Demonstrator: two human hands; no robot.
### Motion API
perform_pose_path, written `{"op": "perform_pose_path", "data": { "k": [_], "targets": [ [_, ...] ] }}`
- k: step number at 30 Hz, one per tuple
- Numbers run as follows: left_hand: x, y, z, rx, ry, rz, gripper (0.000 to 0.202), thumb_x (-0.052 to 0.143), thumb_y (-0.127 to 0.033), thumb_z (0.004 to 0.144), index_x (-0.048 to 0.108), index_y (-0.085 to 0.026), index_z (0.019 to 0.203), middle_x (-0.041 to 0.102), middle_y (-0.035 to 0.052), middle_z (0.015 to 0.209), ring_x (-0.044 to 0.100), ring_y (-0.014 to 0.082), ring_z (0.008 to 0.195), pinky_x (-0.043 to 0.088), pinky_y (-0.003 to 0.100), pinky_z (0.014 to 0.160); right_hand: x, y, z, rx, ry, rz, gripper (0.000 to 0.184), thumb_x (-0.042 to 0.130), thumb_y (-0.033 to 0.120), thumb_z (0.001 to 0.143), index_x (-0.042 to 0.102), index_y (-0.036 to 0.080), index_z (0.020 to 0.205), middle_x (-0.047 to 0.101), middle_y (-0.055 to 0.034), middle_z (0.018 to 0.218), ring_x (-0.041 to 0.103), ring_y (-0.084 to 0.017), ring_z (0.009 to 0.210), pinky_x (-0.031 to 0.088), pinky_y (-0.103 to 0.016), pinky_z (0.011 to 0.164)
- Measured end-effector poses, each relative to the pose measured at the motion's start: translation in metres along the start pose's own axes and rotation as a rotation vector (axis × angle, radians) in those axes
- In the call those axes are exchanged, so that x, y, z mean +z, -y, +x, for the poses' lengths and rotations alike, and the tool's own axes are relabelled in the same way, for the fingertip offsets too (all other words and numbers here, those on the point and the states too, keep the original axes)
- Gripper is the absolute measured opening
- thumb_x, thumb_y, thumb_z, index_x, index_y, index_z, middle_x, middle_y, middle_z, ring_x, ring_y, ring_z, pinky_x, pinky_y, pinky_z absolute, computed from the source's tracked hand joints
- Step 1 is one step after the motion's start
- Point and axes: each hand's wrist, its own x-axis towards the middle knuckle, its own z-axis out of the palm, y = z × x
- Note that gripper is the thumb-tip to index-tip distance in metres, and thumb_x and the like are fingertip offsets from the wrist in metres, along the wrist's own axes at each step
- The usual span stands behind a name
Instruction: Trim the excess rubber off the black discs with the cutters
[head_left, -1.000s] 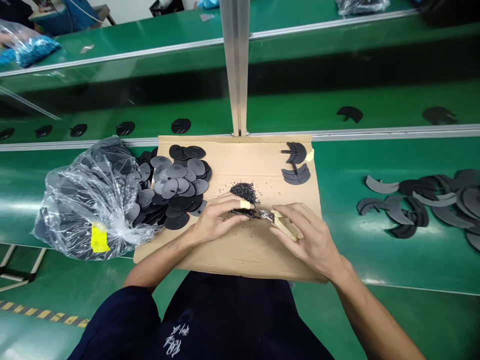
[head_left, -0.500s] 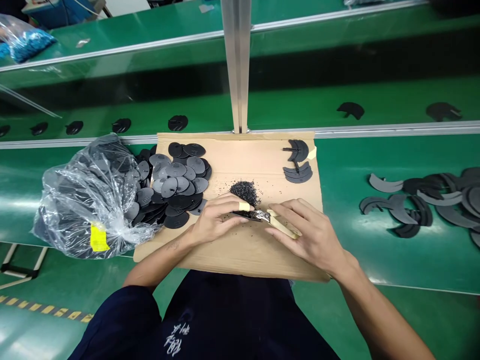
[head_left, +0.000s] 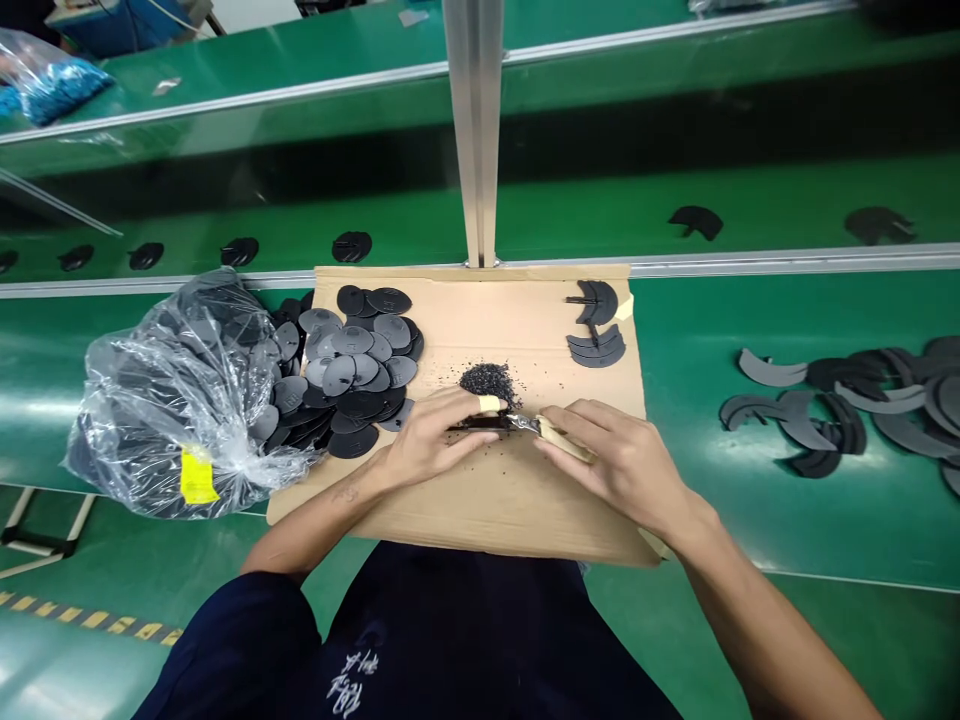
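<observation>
Black piece mostly under fingers

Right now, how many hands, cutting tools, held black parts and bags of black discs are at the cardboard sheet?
Hands: 2 (left hand, right hand)
Cutting tool: 1
Held black part: 1
Bag of black discs: 1
Total: 5

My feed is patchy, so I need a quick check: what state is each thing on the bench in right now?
left hand: shut on a black plastic part, on the cardboard
right hand: shut on the cutters
cutters: tips at the part
plastic bag: open, discs spilling out
black discs: loose pile
black trimmings: small heap
cardboard sheet: lying flat
crescent pieces: scattered on the green table
</observation>
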Motion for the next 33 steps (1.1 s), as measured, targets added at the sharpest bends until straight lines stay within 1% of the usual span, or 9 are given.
{"op": "perform_pose_path", "data": {
  "k": [3,6,9,13,18,20,23,27,33],
  "targets": [
    [-0.004,0.005,0.001,0.115,0.096,0.247,0.017,0.061,-0.022,0.1,0.069,-0.019,0.114,0.075,0.0066,0.097,0.067,0.0179,0.09,0.052,0.034,0.087,-0.001,0.0,0.001,0.088,0.041,0.04,0.028,0.055,0.036,0.104,0.069,0.016,0.118,0.074,-0.0098,0.096,0.069,-0.023,0.083,0.056,-0.034,0.072],
    [-0.009,0.012,-0.002,0.143,0.08,0.42,0.015,0.06,-0.017,0.1,0.07,-0.022,0.109,0.077,0.005,0.098,0.066,0.0183,0.092,0.049,0.037,0.091,-0.008,0.0,0.002,0.18,0.104,0.115,0.028,0.058,0.035,0.102,0.07,0.02,0.123,0.075,-0.008,0.103,0.07,-0.023,0.087,0.056,-0.035,0.077],
    [-0.008,0.015,-0.005,0.012,0.003,0.232,0.014,0.065,-0.022,0.098,0.069,-0.018,0.111,0.076,0.0073,0.097,0.068,0.0164,0.085,0.053,0.03,0.079,-0.011,-0.001,0.001,0.237,0.105,0.205,0.03,0.064,0.035,0.099,0.068,0.021,0.126,0.075,-0.0074,0.111,0.07,-0.023,0.09,0.056,-0.034,0.077],
    [0.005,0.012,-0.006,-0.144,-0.106,-0.139,0.018,0.07,-0.027,0.096,0.066,-0.016,0.109,0.076,0.0086,0.1,0.073,0.0159,0.089,0.059,0.026,0.08,0.006,0.002,0.005,0.159,-0.067,0.251,0.021,0.064,0.027,0.098,0.065,0.019,0.118,0.074,-0.0088,0.108,0.069,-0.021,0.086,0.055,-0.032,0.07],
    [0.012,0.014,-0.003,0.059,-0.018,0.111,0.022,0.058,-0.014,0.099,0.068,-0.016,0.118,0.075,0.0122,0.109,0.072,0.0196,0.102,0.06,0.032,0.089,0.018,0.02,0.011,-0.16,-0.17,-0.074,0.02,0.051,0.008,0.1,0.066,0.016,0.11,0.073,-0.0087,0.092,0.064,-0.02,0.077,0.049,-0.034,0.066],
    [0.01,0.016,-0.004,0.09,0.032,0.171,0.028,0.053,-0.011,0.099,0.068,-0.017,0.123,0.075,0.0122,0.111,0.071,0.0205,0.104,0.06,0.034,0.089,0.012,0.024,0.011,-0.233,-0.139,0.024,0.02,0.053,0.009,0.1,0.065,0.016,0.113,0.073,-0.0091,0.095,0.065,-0.02,0.08,0.05,-0.034,0.068],
    [0.007,0.016,-0.008,0.048,0.035,0.036,0.033,0.05,-0.007,0.097,0.068,-0.017,0.123,0.075,0.0111,0.111,0.072,0.018,0.101,0.062,0.031,0.086,0.001,0.016,0.008,-0.195,-0.134,0.247,0.023,0.057,0.014,0.099,0.06,0.016,0.121,0.072,-0.0102,0.101,0.066,-0.021,0.088,0.054,-0.035,0.074],
    [0.007,0.009,-0.012,-0.049,-0.031,-0.151,0.029,0.057,-0.007,0.095,0.072,-0.017,0.118,0.077,0.0096,0.108,0.074,0.0158,0.098,0.062,0.026,0.086,-0.004,-0.003,0.003,-0.105,-0.114,0.114,0.023,0.057,0.016,0.099,0.062,0.017,0.121,0.072,-0.0104,0.101,0.064,-0.023,0.085,0.052,-0.037,0.072],
    [0.005,0.001,-0.013,-0.117,-0.032,-0.174,0.026,0.066,-0.012,0.093,0.072,-0.016,0.118,0.078,0.0097,0.107,0.076,0.017,0.096,0.062,0.026,0.087,0.001,-0.005,0.003,-0.104,-0.029,0.049,0.023,0.054,0.019,0.1,0.063,0.018,0.121,0.073,-0.0097,0.103,0.064,-0.023,0.087,0.052,-0.036,0.072]
  ]
}}
